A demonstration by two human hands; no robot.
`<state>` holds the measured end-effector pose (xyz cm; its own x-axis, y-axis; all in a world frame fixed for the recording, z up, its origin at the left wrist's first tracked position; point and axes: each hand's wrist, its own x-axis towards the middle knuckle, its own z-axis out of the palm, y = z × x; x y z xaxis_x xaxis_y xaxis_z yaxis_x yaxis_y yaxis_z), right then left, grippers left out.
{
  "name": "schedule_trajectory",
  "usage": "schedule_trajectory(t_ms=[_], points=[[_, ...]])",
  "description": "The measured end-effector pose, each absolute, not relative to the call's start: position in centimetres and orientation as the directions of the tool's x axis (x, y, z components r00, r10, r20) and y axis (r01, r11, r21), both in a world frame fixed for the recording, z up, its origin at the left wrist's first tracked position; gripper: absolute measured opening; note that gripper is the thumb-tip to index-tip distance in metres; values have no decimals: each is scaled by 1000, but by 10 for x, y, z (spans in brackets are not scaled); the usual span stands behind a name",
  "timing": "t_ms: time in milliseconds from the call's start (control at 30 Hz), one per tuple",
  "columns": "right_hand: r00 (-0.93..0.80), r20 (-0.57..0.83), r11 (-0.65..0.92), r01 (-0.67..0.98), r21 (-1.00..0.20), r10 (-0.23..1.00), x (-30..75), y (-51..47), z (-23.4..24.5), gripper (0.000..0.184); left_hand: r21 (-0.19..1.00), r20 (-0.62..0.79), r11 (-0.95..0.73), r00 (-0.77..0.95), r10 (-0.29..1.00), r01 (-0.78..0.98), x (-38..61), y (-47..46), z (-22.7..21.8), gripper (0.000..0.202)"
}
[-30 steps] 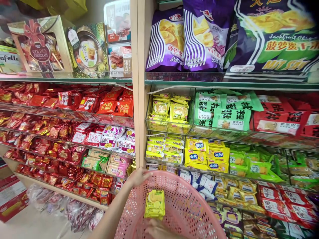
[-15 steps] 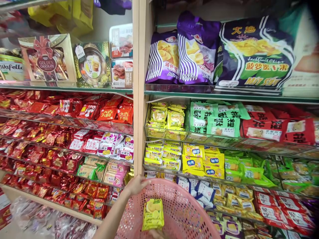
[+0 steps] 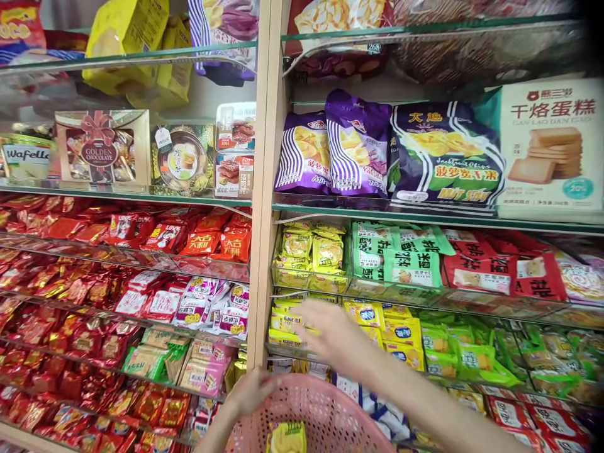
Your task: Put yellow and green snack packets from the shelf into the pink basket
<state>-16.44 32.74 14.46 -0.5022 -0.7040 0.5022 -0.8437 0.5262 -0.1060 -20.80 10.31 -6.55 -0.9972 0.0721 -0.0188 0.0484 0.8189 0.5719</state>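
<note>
My left hand (image 3: 255, 389) is closed on the rim of a pink perforated plastic basket (image 3: 325, 402) at the bottom of the view. Inside the basket lies a yellow snack packet (image 3: 286, 438), partly cut off by the frame's lower edge. My right hand (image 3: 325, 330), blurred by motion, reaches up and left over the basket. Its fingers look stretched out and apart, with nothing visible in them. They are in front of the small yellow packets (image 3: 283, 322) on the right unit's second tier, hiding some of them; contact cannot be made out.
A wooden upright (image 3: 264, 189) divides two shelf units. Clear-fronted bins hold red packets (image 3: 155, 299), green packets (image 3: 396, 258) and yellow packets (image 3: 403, 330). Above are a glass shelf edge (image 3: 425, 217), purple chip bags (image 3: 357, 145) and a cake box (image 3: 552, 151).
My right hand has left the yellow packet low in the basket and risen to the shelf. The view has tilted up, so the basket sits lower in frame. My left hand stays on the rim.
</note>
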Motion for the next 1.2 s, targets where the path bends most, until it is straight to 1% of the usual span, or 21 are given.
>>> schedule_trajectory(t_ms=[33,67,133,233,400,567,667,767,867,1033,1200], points=[[-466,599,563,-826,-31,-651,-176,332,164,22,573,-12,819,-998,60,42,-208,103,-66,54],[-455,674,633,-774,24,-582,-188,336,182,21,573,0,819,-999,48,39,-209,103,-67,55],[-457,761,764,-641,76,-460,-211,342,210,21,574,20,818,-999,35,40,-209,103,-68,57],[-501,802,874,-484,51,-325,-239,343,234,23,573,33,819,-999,22,37,-209,103,-69,58],[-600,776,947,-322,-11,-195,-265,327,246,26,570,38,820,-999,31,47,-209,104,-70,56],[-601,789,962,-270,-47,-130,-278,313,249,30,564,48,825,-999,21,45,-207,105,-68,52],[-600,793,964,-259,-66,-107,-283,309,249,30,588,29,809,-1000,-3,15,-206,105,-68,53],[-602,795,963,-250,-99,-74,-288,306,250,31,599,23,801,-1000,0,14,-206,104,-68,54],[-603,796,957,-258,-132,-52,-293,305,251,33,588,44,808,-999,10,34,-207,105,-68,53],[-592,806,937,-289,-195,-15,-298,302,248,29,590,64,803,-996,62,88,-204,107,-64,51],[-561,827,913,-314,-259,42,-298,299,243,29,588,53,807,-998,26,52,-201,108,-61,52]])
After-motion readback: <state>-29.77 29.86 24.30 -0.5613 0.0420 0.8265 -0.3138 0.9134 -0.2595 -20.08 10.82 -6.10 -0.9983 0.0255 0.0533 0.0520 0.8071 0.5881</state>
